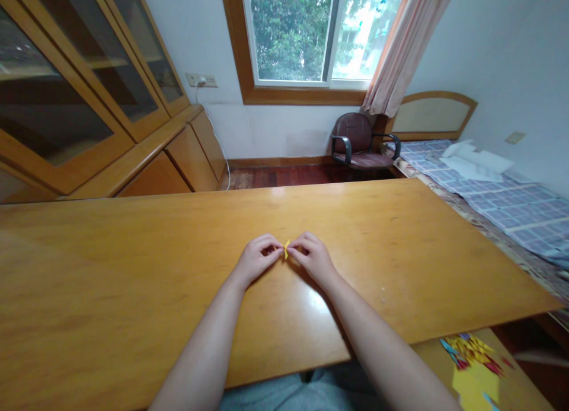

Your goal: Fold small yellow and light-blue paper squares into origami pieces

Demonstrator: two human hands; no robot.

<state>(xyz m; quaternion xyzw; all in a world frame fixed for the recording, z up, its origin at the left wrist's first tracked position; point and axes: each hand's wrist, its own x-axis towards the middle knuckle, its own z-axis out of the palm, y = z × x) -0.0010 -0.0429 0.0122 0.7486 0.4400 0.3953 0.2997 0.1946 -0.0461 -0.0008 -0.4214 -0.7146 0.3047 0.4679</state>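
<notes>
The left grip (260, 260) and the right grip (315, 260) are pinched on a small, thin, yellow paper-like piece (287, 249), which is held directly between them, with the glossy yellow-brown wooden counter (133, 268) beneath. Its folds cannot be made out with certainty at this size. It could be torn or creased if uneven pull were applied from both sides, or dropped if the fingertips slipped, since so little of it is grasped.
</notes>
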